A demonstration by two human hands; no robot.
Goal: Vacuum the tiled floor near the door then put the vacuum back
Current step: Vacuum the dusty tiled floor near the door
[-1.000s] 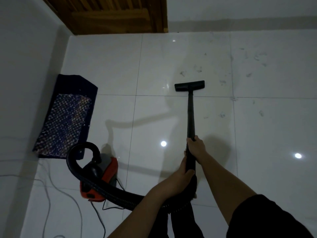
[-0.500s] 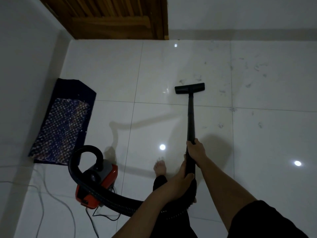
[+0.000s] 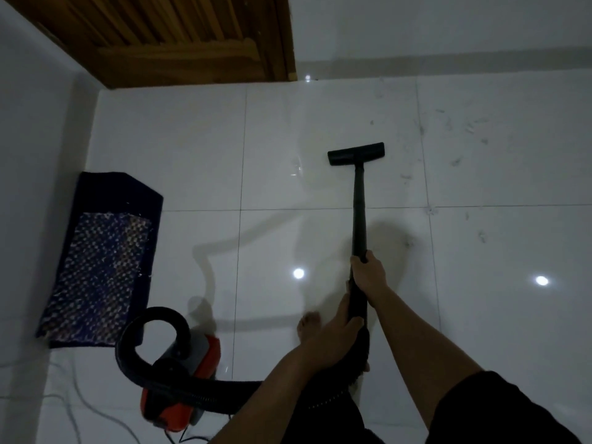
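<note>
1. A head-worn camera looks down on a dim room with a glossy white tiled floor (image 3: 320,123).
2. The right hand (image 3: 368,272), right of centre in the frame, has its fingers clenched around the black vacuum wand (image 3: 358,213).
3. The left hand (image 3: 333,331) sits just below and to the left of it, fingers wrapped around the wand's lower end, where the hose (image 3: 221,394) joins.
4. The wand runs up the frame from the hands to the floor head (image 3: 355,154), a black crossbar lying flat on the tiles at upper centre.
5. The red and grey vacuum body (image 3: 208,347) stands on the floor at lower left; its hose loops upward above it, then sweeps right to the hands.
6. Thin cords (image 3: 73,421) trail over the tiles in the lower left corner.
7. Dark specks of debris (image 3: 455,161) are scattered over the tiles at upper right, to the right of the floor head.
8. A wooden door (image 3: 179,40) fills the upper left of the frame, well apart from the floor head.
9. A dark blue patterned mat (image 3: 99,261) lies at the left, beside the pale wall (image 3: 32,123).
10. A bare foot (image 3: 307,326) shows just left of the left hand.
11. A dark sleeve (image 3: 496,411) covers the right upper arm at lower right.
12. Two bright spots of reflected light (image 3: 298,273) shine on the tiles.
</note>
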